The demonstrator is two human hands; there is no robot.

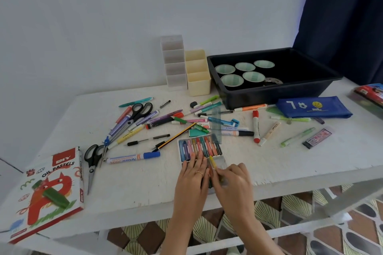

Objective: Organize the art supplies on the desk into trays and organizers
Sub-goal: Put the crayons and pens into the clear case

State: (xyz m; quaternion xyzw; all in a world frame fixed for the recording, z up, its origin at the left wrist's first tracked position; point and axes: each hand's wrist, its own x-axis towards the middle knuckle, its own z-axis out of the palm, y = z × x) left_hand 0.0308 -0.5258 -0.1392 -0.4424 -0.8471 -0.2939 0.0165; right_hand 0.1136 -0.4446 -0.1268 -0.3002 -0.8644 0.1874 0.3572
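Observation:
A clear plastic tray of oil pastels [200,147] lies near the desk's front edge, with several coloured sticks side by side in its far half. My left hand [193,174] lies flat over the tray's near part, fingers straight on the pastels. My right hand [233,176] pinches a yellow pastel [213,162] that points into the tray's near right part. The tray's near end is hidden under both hands. Pens, markers and highlighters [157,120] lie scattered across the middle of the white desk [132,184].
A black bin [277,89] with several tape rolls stands at the back right. Beside it stand a cream organizer [198,72] and a clear organizer [174,62]. An oil pastels box [47,190] lies front left, scissors [93,163] next to it. A blue pouch [313,106] lies right.

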